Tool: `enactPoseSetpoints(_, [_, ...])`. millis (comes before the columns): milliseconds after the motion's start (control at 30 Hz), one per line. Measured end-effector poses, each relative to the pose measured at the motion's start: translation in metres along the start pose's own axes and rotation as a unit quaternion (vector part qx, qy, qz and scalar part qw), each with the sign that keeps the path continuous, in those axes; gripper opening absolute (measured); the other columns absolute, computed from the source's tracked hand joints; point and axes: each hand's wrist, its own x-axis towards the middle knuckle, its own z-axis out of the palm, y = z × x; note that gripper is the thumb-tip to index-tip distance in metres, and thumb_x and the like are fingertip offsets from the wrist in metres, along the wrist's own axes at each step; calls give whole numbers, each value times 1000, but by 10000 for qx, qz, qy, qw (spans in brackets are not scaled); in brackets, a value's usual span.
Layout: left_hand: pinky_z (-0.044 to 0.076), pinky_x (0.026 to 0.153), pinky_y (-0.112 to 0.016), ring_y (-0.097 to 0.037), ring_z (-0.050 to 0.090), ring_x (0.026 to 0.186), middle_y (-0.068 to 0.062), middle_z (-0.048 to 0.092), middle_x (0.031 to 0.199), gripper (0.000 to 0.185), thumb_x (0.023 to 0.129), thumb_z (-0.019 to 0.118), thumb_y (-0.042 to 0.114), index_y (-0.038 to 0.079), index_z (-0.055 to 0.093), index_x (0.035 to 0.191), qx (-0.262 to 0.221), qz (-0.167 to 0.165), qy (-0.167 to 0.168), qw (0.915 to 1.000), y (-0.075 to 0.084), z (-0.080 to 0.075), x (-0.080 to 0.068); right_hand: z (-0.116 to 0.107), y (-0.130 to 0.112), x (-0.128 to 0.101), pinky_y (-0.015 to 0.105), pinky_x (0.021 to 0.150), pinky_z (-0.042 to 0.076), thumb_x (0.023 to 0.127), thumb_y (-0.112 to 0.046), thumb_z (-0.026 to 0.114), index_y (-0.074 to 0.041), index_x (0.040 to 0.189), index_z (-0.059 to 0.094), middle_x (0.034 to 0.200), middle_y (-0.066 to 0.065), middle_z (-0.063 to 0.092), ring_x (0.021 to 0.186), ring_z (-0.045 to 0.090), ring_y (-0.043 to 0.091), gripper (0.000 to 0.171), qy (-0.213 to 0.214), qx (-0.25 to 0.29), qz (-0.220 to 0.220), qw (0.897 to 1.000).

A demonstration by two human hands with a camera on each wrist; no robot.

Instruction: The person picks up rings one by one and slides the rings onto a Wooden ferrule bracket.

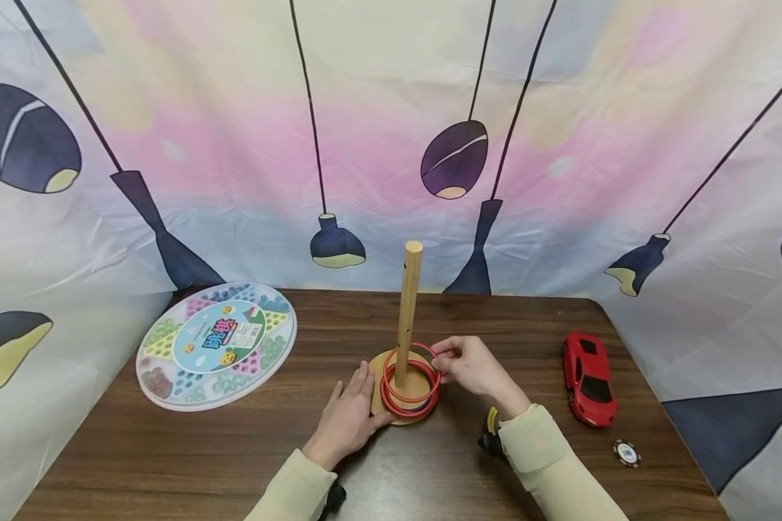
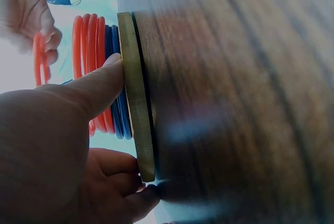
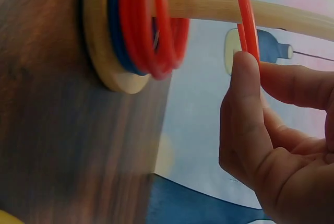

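Observation:
A wooden peg (image 1: 408, 312) stands upright on a round wooden base (image 1: 379, 369) at the table's middle. Red rings (image 1: 407, 405) and blue rings (image 2: 116, 72) lie stacked on the base. My right hand (image 1: 472, 364) pinches one red ring (image 1: 412, 352) that circles the peg, tilted above the stack; thumb and fingers (image 3: 245, 85) grip its rim (image 3: 244, 23). My left hand (image 1: 352, 414) rests flat on the table and presses against the base's left edge, thumb (image 2: 99, 85) on the base's rim (image 2: 134, 93).
A round plastic-wrapped marble board game (image 1: 218, 343) lies at the left back of the dark wooden table (image 1: 169, 449). A red toy car (image 1: 588, 377) sits at the right, with a small poker chip (image 1: 627, 453) near it. A printed cloth (image 1: 391, 130) surrounds the table.

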Motion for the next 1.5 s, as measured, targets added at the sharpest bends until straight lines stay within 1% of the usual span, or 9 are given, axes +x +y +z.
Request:
enactPoseSetpoints(100, [23,108,-54,-30,26,138,-21,24,151,87,84,63,52,-7,35,142,21,12,25,10000,0,0,0,2,4,0,45,69,55,89,3,58,13,110,60,88,19,62,70,64,23,24,-131,-68,94,9998])
enactPoseSetpoints(367, [24,108,-54,-30,27,137,-21,24,150,88,84,63,52,-8,34,142,8,6,22,10000,0,0,0,9,11,1,44,68,55,89,4,57,10,109,60,86,19,61,67,63,22,21,-181,-332,213,9991])
enactPoseSetpoints(533, [23,108,-54,-30,27,137,-21,23,151,86,84,65,48,-7,33,142,3,-71,-99,9999,0,-1,-1,13,13,3,42,65,56,89,2,58,8,108,62,82,13,61,66,62,21,20,-63,-576,375,9976])
enactPoseSetpoints(767, [22,108,-54,-28,27,138,-20,22,152,86,85,65,46,-6,32,143,16,-101,-170,9998,1,-1,-1,18,15,5,40,60,55,88,-2,62,3,103,62,76,8,58,62,61,27,16,191,-1070,386,9933])
enactPoseSetpoints(900, [22,108,-54,-28,27,137,-20,22,152,86,85,65,47,-6,32,143,17,-92,-141,9999,0,0,-1,19,17,6,40,59,55,88,-3,62,2,103,61,76,8,56,63,61,30,16,255,-1102,419,9927])
enactPoseSetpoints(1067, [22,109,-53,-28,28,137,-20,21,152,85,85,65,47,-5,31,144,41,-144,-194,9997,1,0,0,20,18,7,41,60,55,89,-4,62,2,104,61,76,9,56,64,61,30,17,289,-1052,451,9930])
enactPoseSetpoints(1167, [21,109,-53,-28,27,138,-19,21,152,84,85,66,45,-5,31,144,63,-156,-206,9996,1,0,0,20,18,6,38,59,54,88,-4,63,2,105,62,76,8,57,63,61,28,18,293,-1043,433,9932])
enactPoseSetpoints(1333, [21,109,-53,-28,26,138,-19,21,152,84,85,66,43,-5,31,144,103,-148,-202,9996,1,-1,0,21,17,6,30,56,52,88,-4,64,2,107,62,78,7,57,64,61,24,20,289,-1100,350,9929])
enactPoseSetpoints(1500, [21,109,-53,-28,26,138,-19,21,152,84,85,66,44,-4,31,144,105,-194,-260,9994,1,-1,1,21,16,5,28,54,50,88,-4,64,1,108,62,79,7,57,64,60,24,21,280,-1177,338,9921])
